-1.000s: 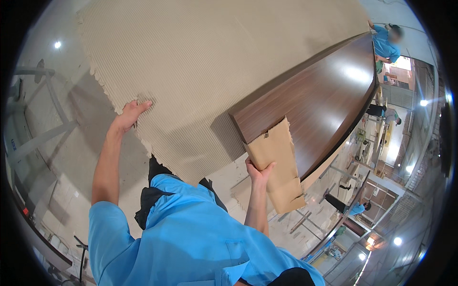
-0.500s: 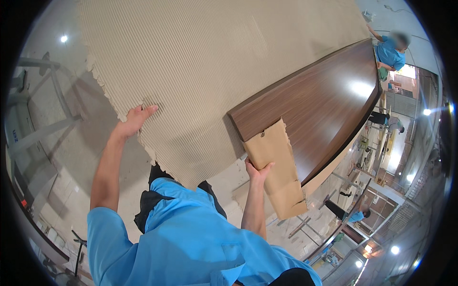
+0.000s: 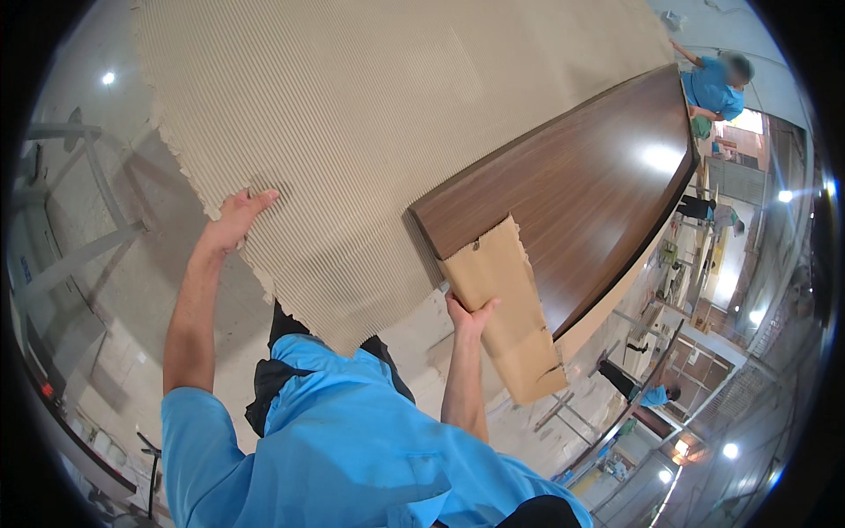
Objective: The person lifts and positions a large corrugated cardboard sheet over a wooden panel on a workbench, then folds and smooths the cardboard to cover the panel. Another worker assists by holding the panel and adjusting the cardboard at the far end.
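Note:
A large sheet of ribbed corrugated cardboard (image 3: 352, 132) spreads out in front of me, its left edge torn and ragged. My left hand (image 3: 239, 218) is closed on that edge, thumb on the ribbed face and the other fingers hidden beneath. On the sheet's right part lies a dark brown wood-grain panel (image 3: 563, 194) with a glossy top. A smooth brown cardboard flap (image 3: 506, 308) is folded over the panel's near end. My right hand (image 3: 471, 317) grips the flap's left side, thumb on top, fingers underneath out of sight.
At the panel's far end a co-worker in a blue shirt (image 3: 715, 86) has a hand by the cardboard. Grey metal frames (image 3: 84, 255) stand at the left. Other people and workbenches are at the right, including a person in blue (image 3: 656, 396).
The cardboard, panel and both hands sit slightly further left in the picture. Both hands keep their grips, and the flap still lies over the panel's near end.

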{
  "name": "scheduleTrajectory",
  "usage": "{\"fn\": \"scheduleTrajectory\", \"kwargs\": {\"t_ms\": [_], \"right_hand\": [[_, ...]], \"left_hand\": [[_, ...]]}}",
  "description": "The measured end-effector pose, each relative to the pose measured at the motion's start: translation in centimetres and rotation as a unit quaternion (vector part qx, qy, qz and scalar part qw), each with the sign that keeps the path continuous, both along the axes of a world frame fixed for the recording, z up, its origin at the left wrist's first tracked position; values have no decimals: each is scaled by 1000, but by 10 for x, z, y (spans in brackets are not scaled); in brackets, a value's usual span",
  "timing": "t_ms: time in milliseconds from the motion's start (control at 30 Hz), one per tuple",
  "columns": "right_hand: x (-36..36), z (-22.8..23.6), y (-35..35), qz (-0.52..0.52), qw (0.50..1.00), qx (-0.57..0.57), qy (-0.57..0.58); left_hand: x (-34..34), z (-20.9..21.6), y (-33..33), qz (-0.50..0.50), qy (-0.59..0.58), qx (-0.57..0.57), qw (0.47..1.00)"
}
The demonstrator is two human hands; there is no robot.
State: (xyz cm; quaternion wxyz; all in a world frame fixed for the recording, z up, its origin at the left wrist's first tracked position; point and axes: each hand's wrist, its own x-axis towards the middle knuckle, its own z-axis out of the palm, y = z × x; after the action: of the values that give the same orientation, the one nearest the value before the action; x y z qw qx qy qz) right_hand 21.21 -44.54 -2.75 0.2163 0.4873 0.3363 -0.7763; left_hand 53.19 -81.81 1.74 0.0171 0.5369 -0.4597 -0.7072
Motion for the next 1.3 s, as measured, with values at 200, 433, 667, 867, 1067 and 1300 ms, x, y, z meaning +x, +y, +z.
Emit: {"fn": "scheduleTrajectory", "kwargs": {"t_ms": [200, 433, 667, 867, 1067, 1300], "right_hand": [[-6, -13, 5, 9, 999, -19, 46], [-10, -23, 10, -26, 999, -2, 19], [-12, -21, 3, -32, 999, 10, 40], [-13, -24, 6, -30, 999, 26, 28], [-16, -23, 7, -34, 999, 40, 11], [-13, -22, 10, -27, 999, 21, 24]], "left_hand": [[-17, 17, 9, -68, -37, -65, 995], [-23, 9, 23, -23, 0, -36, 999], [-21, -1, 28, -2, -47, -26, 999], [-13, -13, 34, 19, 11, -4, 1000], [-12, -18, 35, 21, -31, 15, 999], [-11, -32, 34, 22, 5, 13, 1000]]}}
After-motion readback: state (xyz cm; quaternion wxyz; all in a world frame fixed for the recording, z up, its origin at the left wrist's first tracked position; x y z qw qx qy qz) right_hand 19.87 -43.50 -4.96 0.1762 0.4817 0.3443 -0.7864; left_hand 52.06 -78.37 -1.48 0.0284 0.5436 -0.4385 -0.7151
